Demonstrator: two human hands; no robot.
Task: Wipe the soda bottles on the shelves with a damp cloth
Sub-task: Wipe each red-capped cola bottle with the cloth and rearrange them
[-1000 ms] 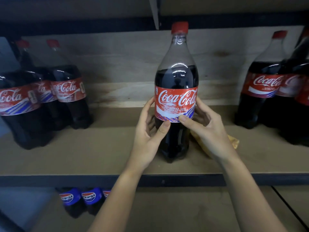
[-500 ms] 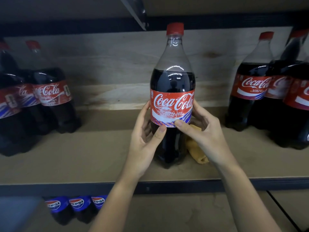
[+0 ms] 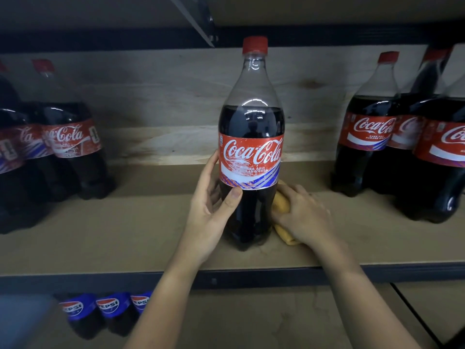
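Red-labelled Coca-Cola bottle gripped by left hand; right hand clutches yellow cloth.

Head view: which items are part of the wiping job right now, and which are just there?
In the job:
- centre Coca-Cola bottle, upright, gripped by the left hand
- yellow cloth, under the right hand, beside the bottle's base
- other Coca-Cola bottles, left and right, likely waiting for a wipe

Just there:
- Pepsi bottles on the lower shelf
- shelf board
- metal bracket overhead
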